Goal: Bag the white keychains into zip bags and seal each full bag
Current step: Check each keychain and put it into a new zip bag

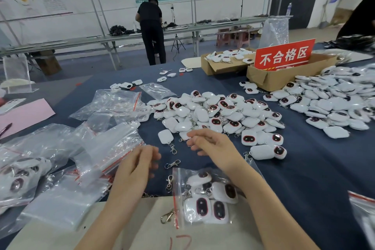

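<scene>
A large heap of white keychains [219,115] with dark red-rimmed faces lies on the dark blue table [304,168]. A zip bag [205,195] holding several keychains lies flat near the front edge, its red zip strip on the left. My left hand [138,164] hovers just left of it, blurred, fingers loosely curled, holding nothing. My right hand [211,144] hangs above the heap's near edge with relaxed fingers, its fingertips close to a single white keychain [166,137]. Empty zip bags [105,148] are piled at the left.
A second keychain heap [334,97] spreads at the right. Two cardboard boxes [269,79] stand behind, one with a red sign [284,55]. A filled bag [22,176] lies far left, near pink paper [22,115]. Loose metal clasps [172,163] lie between my hands. A person stands at a far bench.
</scene>
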